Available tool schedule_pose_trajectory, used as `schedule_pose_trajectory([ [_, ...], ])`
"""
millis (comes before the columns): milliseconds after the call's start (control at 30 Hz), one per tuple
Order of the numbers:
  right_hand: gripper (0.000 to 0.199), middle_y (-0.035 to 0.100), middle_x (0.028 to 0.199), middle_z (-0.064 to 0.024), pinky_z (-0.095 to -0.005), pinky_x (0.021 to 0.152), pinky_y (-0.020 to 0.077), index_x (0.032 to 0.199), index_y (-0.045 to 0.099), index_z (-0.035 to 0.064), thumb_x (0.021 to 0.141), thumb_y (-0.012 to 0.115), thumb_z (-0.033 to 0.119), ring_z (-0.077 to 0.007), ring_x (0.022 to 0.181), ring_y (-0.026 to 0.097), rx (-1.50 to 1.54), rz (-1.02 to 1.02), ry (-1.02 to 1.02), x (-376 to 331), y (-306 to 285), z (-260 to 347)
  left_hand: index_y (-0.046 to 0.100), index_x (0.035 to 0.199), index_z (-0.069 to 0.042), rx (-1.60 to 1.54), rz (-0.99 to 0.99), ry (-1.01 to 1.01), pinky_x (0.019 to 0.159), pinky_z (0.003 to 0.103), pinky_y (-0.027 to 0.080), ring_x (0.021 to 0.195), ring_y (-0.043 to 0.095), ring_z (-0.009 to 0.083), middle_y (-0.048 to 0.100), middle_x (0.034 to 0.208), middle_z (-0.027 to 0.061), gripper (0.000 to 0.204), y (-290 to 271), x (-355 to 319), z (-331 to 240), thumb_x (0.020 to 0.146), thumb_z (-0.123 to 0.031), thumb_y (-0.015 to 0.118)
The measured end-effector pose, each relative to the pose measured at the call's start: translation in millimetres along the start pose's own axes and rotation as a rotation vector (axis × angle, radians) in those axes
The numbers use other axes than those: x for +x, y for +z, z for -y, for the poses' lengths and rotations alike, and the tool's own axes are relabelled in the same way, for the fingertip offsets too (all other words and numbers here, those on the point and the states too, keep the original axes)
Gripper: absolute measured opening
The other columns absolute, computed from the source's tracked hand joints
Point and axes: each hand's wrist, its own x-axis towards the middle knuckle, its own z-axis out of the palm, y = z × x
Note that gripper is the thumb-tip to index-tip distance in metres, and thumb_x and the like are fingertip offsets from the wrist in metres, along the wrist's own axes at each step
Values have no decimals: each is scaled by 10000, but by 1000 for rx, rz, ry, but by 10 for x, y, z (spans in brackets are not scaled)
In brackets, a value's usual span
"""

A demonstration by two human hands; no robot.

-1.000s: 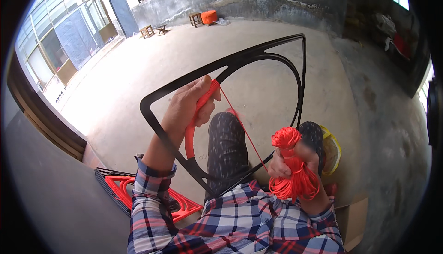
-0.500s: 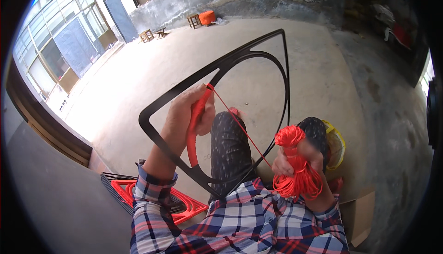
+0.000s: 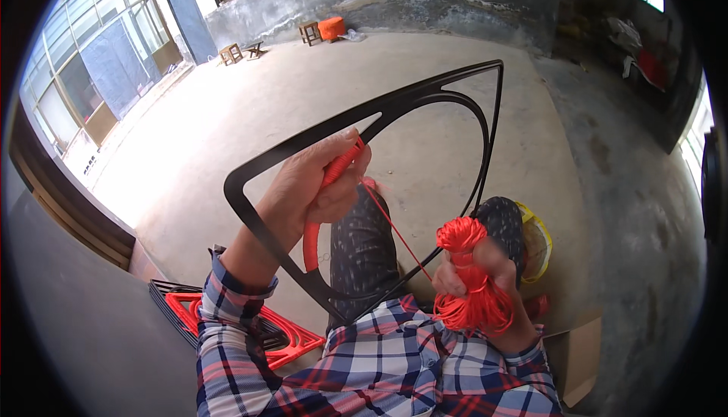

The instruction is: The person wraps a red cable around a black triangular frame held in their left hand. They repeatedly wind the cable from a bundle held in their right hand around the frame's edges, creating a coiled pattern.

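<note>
My left hand is closed around the red cord-wrapped curved part of a black frame, a triangular outline with a rounded loop inside. The frame tilts upward to the right, its near end by my lap. Red cord windings cover part of the loop, and bare black shows on the rest. My right hand, a little blurred, grips a tied hank of red cord in front of my right knee. One strand runs taut from the wrapped part by my left fingers down to my right hand.
Red and black triangular frames lie stacked at my left side. A cardboard box is at my lower right, and a yellow-rimmed container stands beside my right knee. Small wooden stools and an orange seat stand along the far wall.
The frame's far tip has swung right and slightly down. My left hand has shifted right along with the wrapped part, while my right hand with the cord hank has moved slightly left.
</note>
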Motion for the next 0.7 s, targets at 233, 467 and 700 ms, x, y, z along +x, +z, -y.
schedule_pose_trajectory([
  [233,428,562,686,-57,-288,526,356,1149,554,-7,979,584,384,-125,550,457,-227,-149,-88,-40,-37,23,575,888,-39,-45,58,77,330,226,249,302,307,70,384,423,-18,370,-43,11,69,1035,-344,426],
  [467,365,594,882,1,-259,597,456,1247,565,31,1006,581,305,-74,705,540,-594,-582,-400,232,-384,397,610,1228,-62,-85,-13,267,444,252,295,451,392,82,512,606,13,327,57,-58,158,998,-293,588],
  [700,495,618,1245,-123,-365,1019,466,1409,471,-9,945,599,103,-199,1154,598,-327,-161,-128,525,481,841,576,1290,-8,-209,69,203,513,262,383,566,498,113,582,743,49,434,353,-116,-75,986,-317,598],
])
